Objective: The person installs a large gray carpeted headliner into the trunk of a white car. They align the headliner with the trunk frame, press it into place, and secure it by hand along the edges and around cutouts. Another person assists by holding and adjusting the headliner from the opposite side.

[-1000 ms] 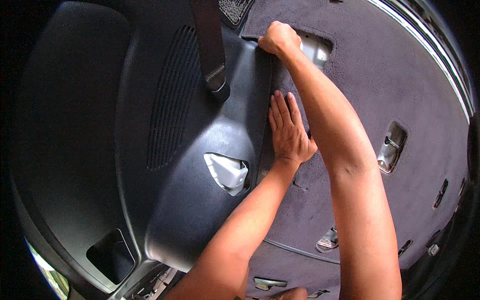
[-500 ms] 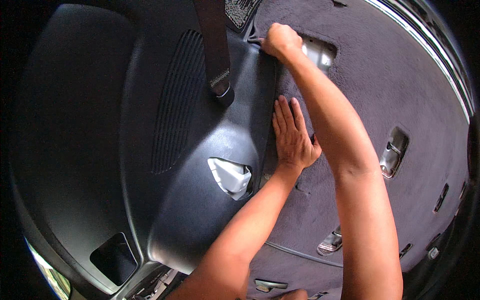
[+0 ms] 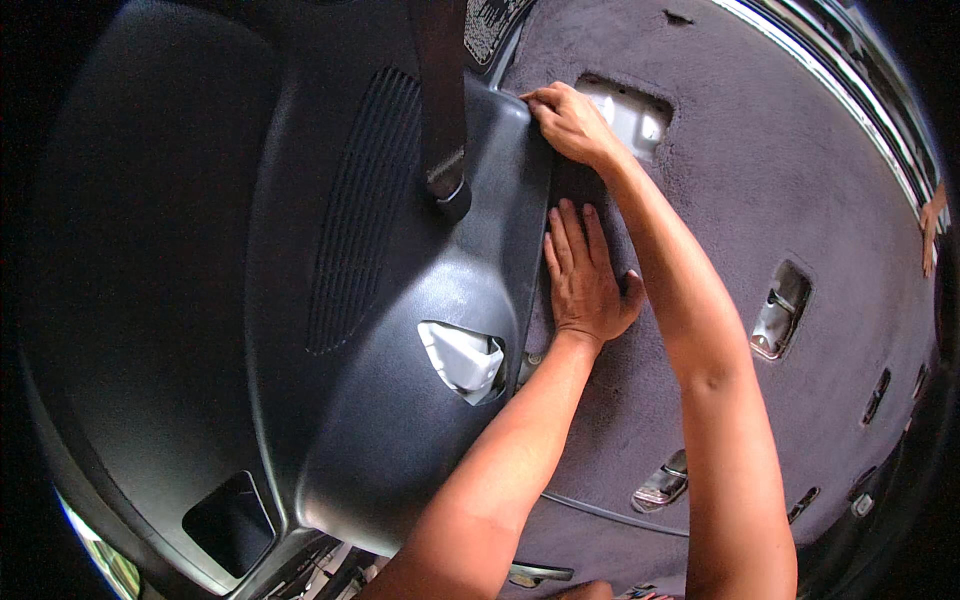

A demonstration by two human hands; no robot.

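My left hand [image 3: 585, 285] lies flat, fingers extended, on the dark grey carpet [image 3: 710, 200] along the edge of the black plastic trim panel [image 3: 380, 440]. Further up, my right hand [image 3: 568, 125] has its fingers curled over the panel's top corner, where it meets the carpet, beside a cut-out showing pale metal [image 3: 635, 120]. A dark belt strap [image 3: 438, 90] hangs over the panel to the left. Lower in the panel, a triangular opening [image 3: 463, 355] shows a white piece inside.
Small openings with metal brackets [image 3: 780, 312] dot the carpet at the right and bottom. A pocket recess [image 3: 225, 520] sits low in the panel. A bright strip [image 3: 810, 60] runs along the curved right edge, where another person's hand [image 3: 932, 225] appears.
My right hand has moved slightly down, its fingers now more visible over the corner. My left hand stays flat. Another person's hand has appeared at the right edge.
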